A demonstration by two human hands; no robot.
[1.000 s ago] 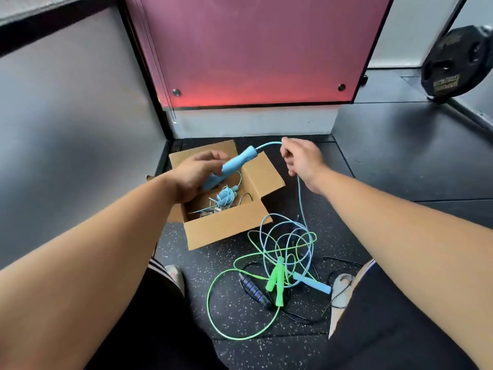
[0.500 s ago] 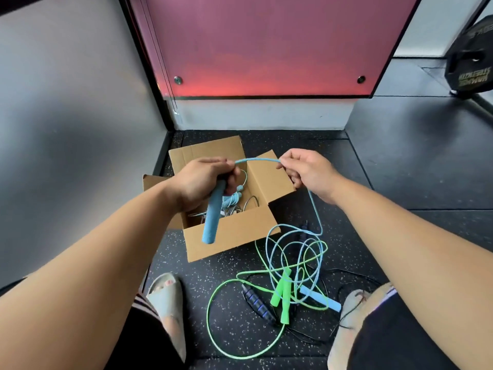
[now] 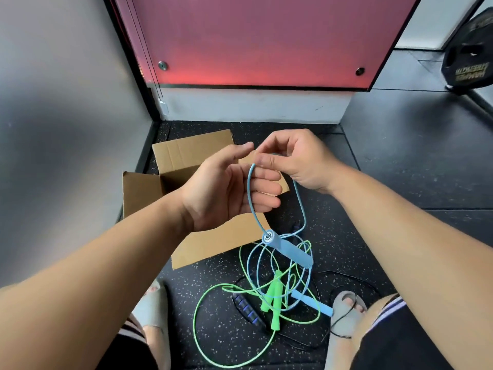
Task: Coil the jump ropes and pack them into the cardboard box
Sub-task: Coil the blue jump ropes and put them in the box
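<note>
The blue rope (image 3: 300, 206) is held up in front of the cardboard box (image 3: 186, 158), which stands open on the floor (image 3: 400, 182) with its flaps spread. The cord is pinched between the thumb and forefinger of the right hand (image 3: 298, 161) at the top of a bend. From there one strand is led down across the inner side of the left hand (image 3: 226, 190), whose fingers (image 3: 264, 192) are loosely curled and a little apart; they are not seen to be closed round the cord. Below that strand one blue handle (image 3: 288, 249) appears to hang free. The other strand drops to the heap on the floor, where the second blue handle (image 3: 312, 304) lies.

In that heap the blue cord is tangled with a green rope (image 3: 202, 311), whose green handles (image 3: 274, 303) lie side by side, and with a black rope (image 3: 246, 312), of which a ringed handle and some thin cord are seen.

The inside of the box is covered by the left hand and forearm, so what is packed there cannot be told. Little of the work on these three ropes is judged to be done. Only a first bend of the blue one is gathered, and no finished coil is seen. The blue cord must be drawn clear of the green before it can be wound. The green and black ropes are yet to be coiled, and all three are yet to be laid in the box.
</note>
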